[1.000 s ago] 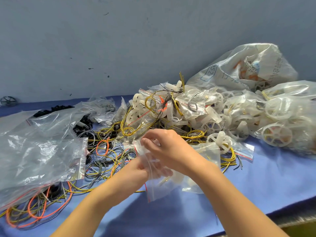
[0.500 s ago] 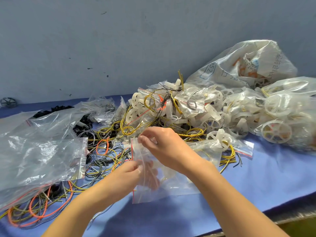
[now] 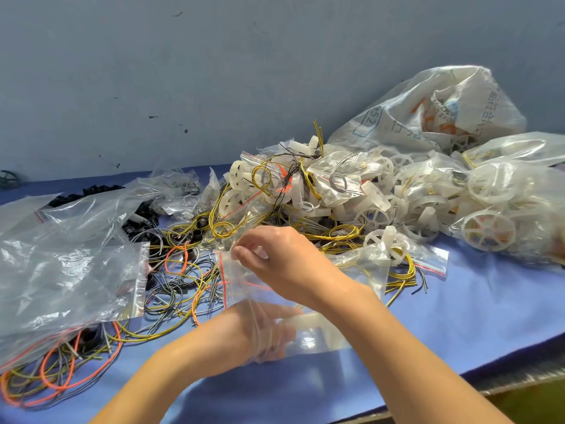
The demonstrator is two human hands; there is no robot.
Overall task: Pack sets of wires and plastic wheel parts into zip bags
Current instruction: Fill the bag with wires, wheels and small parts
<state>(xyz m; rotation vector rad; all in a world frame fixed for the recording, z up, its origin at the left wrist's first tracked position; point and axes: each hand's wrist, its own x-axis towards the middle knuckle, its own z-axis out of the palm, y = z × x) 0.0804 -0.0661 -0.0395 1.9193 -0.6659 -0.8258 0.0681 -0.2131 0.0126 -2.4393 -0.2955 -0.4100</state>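
Observation:
I hold a small clear zip bag [image 3: 244,290] with a red strip along its left edge, just above the blue table. My right hand [image 3: 284,264] pinches the bag's upper edge between thumb and fingers. My left hand [image 3: 260,332] grips the bag's lower part, its fingers showing through the plastic. A white plastic part [image 3: 308,316] and a bit of orange wire lie inside the bag. Loose yellow, orange and black wires [image 3: 183,276] are spread out left of the bag. White wheel parts [image 3: 376,215] are heaped behind my hands.
Packed zip bags [image 3: 339,179] pile up at centre back, with a large woven sack [image 3: 428,117] and clear bags of wheels [image 3: 489,228] to the right. Big clear bags [image 3: 61,280] cover the left. Black parts [image 3: 140,215] lie behind them. The table edge [image 3: 504,381] runs front right.
The bag has swung from hanging upright to lying flatter and wider between my hands. My left hand slid down and right along it; my right hand stayed at the top edge.

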